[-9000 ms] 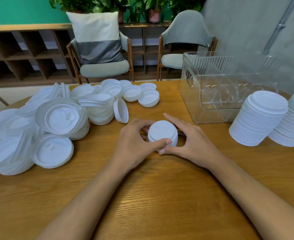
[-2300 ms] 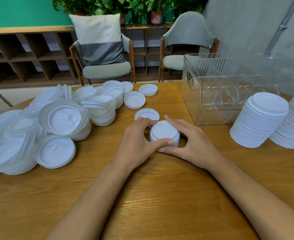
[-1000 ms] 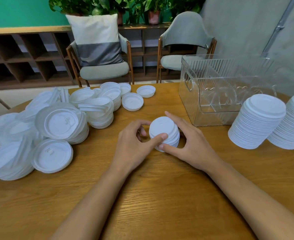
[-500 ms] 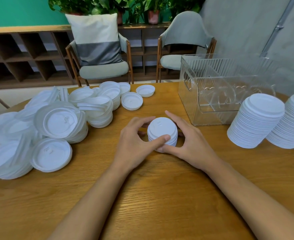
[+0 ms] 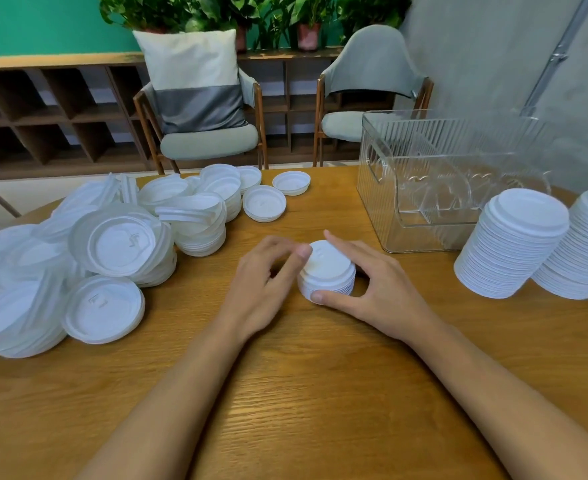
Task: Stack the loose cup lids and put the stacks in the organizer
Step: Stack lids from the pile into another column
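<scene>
Small stack [image 5: 327,271]: white lids of thin moulded plastic, round, nested; it sits on the bench between the hands.
Right hand [image 5: 375,292]: curled round the small stack, with the thumb at its near base and the forefinger laid across its far side.
Left hand [image 5: 261,285]: motion-blurred, fingers bent, one tip against the stack's upper rim. Whether it grips cannot be told.
Tall stacks [image 5: 514,244]: two white columns right of the right hand, close-ribbed down the sides and both leaning. The outer one is cut by the frame edge.
Organizer [image 5: 372,188]: clear ribbed plastic box beyond the right hand, with dividers inside. The clear walls overlap, so the compartments are hard to read.
Loose pile [image 5: 78,254]: left of the left hand, wider translucent-white lids in a jumble, some flat and some on edge. It runs out of view at the left.
Single lids [image 5: 264,202]: smaller and rim-up, beyond the left hand at the pile's far end.
Bench [image 5: 303,393]: oak-toned wood with open grain and a matt finish.
Room: two wood-framed chairs [image 5: 209,143] with grey-green seats stand behind the bench. One chair holds a cream-and-grey cushion [image 5: 195,81]. Behind them are a cubby shelf [image 5: 43,116], potted plants [image 5: 306,26] on it and a green wall.
</scene>
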### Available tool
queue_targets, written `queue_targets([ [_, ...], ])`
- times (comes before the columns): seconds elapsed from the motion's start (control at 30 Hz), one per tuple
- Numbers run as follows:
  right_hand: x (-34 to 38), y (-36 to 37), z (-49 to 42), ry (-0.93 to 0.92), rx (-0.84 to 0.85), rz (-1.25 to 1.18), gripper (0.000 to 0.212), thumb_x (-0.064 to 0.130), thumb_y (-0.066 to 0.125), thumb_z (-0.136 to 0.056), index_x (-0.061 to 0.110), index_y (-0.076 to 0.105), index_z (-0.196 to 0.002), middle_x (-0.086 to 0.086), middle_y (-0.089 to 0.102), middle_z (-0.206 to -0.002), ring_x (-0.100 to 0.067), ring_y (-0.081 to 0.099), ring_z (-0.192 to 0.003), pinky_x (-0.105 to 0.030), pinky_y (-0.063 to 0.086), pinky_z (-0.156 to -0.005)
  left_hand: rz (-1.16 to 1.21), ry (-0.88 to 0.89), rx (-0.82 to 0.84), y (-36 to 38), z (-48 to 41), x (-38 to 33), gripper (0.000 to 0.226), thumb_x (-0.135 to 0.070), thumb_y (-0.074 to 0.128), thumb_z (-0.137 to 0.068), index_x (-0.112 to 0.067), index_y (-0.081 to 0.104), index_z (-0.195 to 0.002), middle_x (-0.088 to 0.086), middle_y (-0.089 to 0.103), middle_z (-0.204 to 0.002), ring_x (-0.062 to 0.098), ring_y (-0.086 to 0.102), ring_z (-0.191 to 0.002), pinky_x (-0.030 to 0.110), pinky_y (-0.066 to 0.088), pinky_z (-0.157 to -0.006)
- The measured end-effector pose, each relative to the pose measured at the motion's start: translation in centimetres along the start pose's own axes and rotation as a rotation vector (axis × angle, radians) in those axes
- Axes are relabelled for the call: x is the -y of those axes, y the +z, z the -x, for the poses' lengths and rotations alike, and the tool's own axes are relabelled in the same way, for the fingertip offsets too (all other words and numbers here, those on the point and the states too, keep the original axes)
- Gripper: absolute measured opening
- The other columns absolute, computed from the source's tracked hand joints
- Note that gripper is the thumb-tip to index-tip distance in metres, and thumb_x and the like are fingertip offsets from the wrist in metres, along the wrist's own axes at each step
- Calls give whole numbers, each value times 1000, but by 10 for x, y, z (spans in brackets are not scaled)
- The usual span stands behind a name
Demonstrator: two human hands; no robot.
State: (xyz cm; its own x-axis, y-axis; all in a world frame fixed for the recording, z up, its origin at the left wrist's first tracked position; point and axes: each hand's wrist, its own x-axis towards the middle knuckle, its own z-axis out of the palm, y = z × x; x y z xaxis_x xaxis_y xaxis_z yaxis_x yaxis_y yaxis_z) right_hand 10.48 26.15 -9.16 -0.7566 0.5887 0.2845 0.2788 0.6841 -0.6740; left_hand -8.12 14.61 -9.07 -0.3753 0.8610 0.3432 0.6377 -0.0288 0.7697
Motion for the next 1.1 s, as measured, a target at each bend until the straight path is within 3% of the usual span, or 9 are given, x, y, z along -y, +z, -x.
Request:
queue_targets([
  [0.13,-4,-1,-1,51,-35,19,93,59,81,-81,40,37,-160,25,50,-139,9,42,-128,-6,31,-100,-335,38,-162,-4,-21,22,39,-38,60,-103,-19,67,-136,-4,64,-137,14,57,-129,36,49,-105],
  [0.3,-5,-1,-3,57,-48,26,92,60,81,-80,39,38,-159,24,50,-138,9,42,-127,-5,31,-98,-528,72,-142,-8,-42,37,46,-5,58,-100,-5,58,-145,11,57,-150,26,51,-141,40,43,-115],
  [0.4,-6,0,-3,57,-51,15,92,60,81,-80,39,39,-159,25,51,-137,13,42,-126,-6,33,-99,-560,58,-133,-10,-54,36,45,-5,55,-101,-6,57,-147,11,58,-149,28,52,-139,41,46,-108],
  [0.5,-6,1,-4,61,-54,12,91,59,82,-80,39,40,-158,26,51,-134,14,41,-128,-7,33,-99,-596,55,-136,-8,-60,37,40,-8,56,-101,-9,61,-141,10,68,-131,31,62,-120,43,51,-88],
  [0.63,-6,0,-4,65,-57,13,90,59,82,-80,39,41,-158,27,51,-133,14,41,-128,-3,32,-99,-637,45,-170,-5,-62,40,34,-8,57,-101,-11,69,-132,12,73,-114,38,68,-105,48,55,-78],
  [0.9,-3,-2,-3,79,-36,26,92,65,77,-77,42,39,-158,27,49,-132,15,41,-124,-10,33,-99,-665,160,-120,-2,-33,28,31,7,69,-87,-7,76,-114,14,71,-102,41,68,-84,50,56,-61],
  [1.0,-1,-2,-2,86,-33,29,93,67,76,-77,42,39,-158,25,50,-134,9,42,-122,-23,37,-104,-635,174,-170,-4,-17,20,21,1,74,-88,-7,76,-106,10,69,-95,35,67,-78,47,55,-57],
  [1.1,3,-3,0,87,-34,21,93,71,72,-75,41,40,-157,24,49,-134,8,40,-123,-25,36,-103,-574,141,-215,-6,-6,15,13,-6,76,-90,-7,74,-102,6,67,-95,30,66,-80,46,55,-59],
])
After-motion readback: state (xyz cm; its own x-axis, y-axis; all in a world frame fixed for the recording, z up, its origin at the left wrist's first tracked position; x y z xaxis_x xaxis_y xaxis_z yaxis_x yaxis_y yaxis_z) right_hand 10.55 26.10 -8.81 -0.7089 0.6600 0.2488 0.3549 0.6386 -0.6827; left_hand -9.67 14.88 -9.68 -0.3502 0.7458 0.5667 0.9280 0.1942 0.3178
